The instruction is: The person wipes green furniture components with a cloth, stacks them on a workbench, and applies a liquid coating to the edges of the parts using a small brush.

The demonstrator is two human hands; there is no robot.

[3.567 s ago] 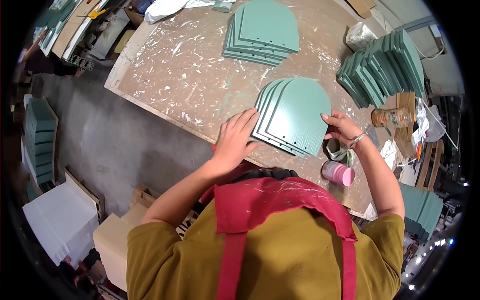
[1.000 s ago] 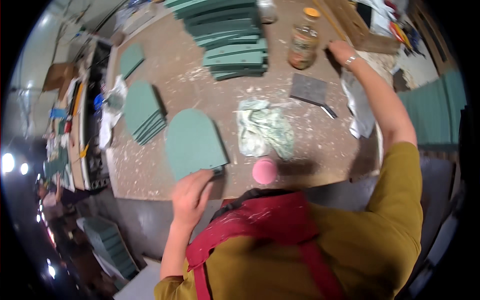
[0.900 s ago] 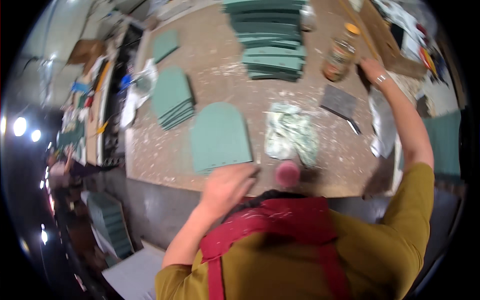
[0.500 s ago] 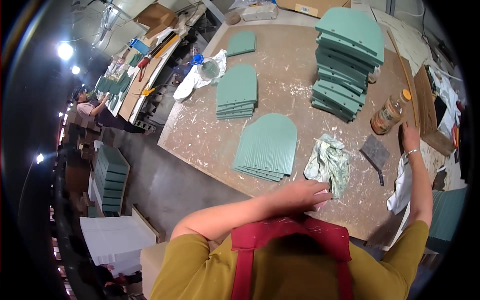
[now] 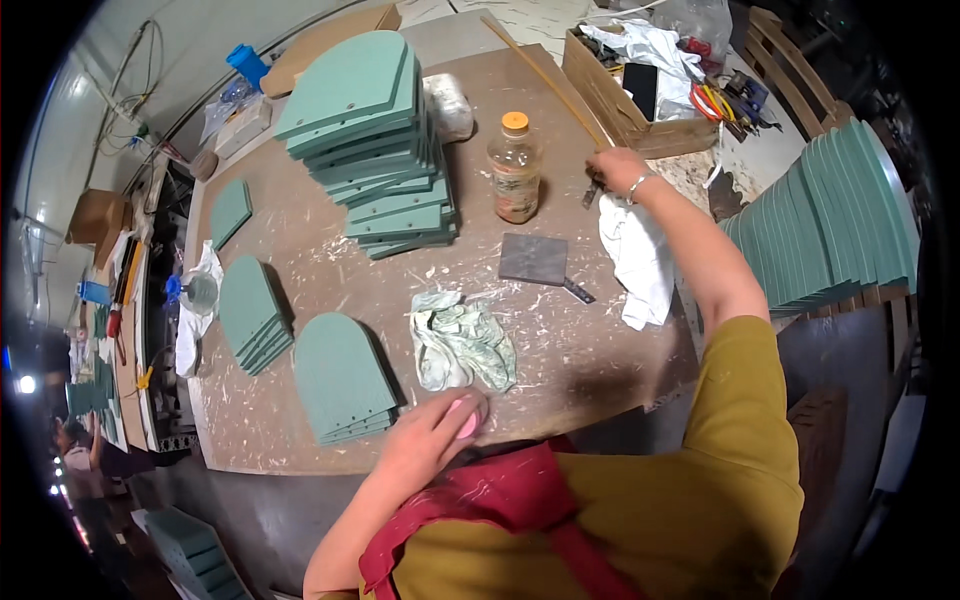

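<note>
My left hand [image 5: 425,440] is closed around a pink rounded thing [image 5: 464,416] near the table's front edge, close to a crumpled, green-stained cloth [image 5: 462,340]. My right hand [image 5: 620,172] reaches to the right side of the table, fingers bent down around a small dark thing [image 5: 591,192] that I cannot make out. By that hand lie a white cloth [image 5: 636,262] and the end of a thin wooden stick [image 5: 545,80]. A dark square plate [image 5: 533,259] with a black-handled blade [image 5: 579,291] lies between my hands, and a bottle with an orange cap [image 5: 516,172] stands behind it.
A tall stack of green rounded panels [image 5: 385,150] stands at the back; smaller piles [image 5: 342,375] sit at left. A wooden box [image 5: 640,135] holds cloths and a phone. More green panels [image 5: 830,225] stand at right. Another person [image 5: 80,450] is far left.
My view has swung to the right, showing more of the wooden box and the right-hand panels. A small dark thing now shows under my right fingers. My left hand keeps the pink thing.
</note>
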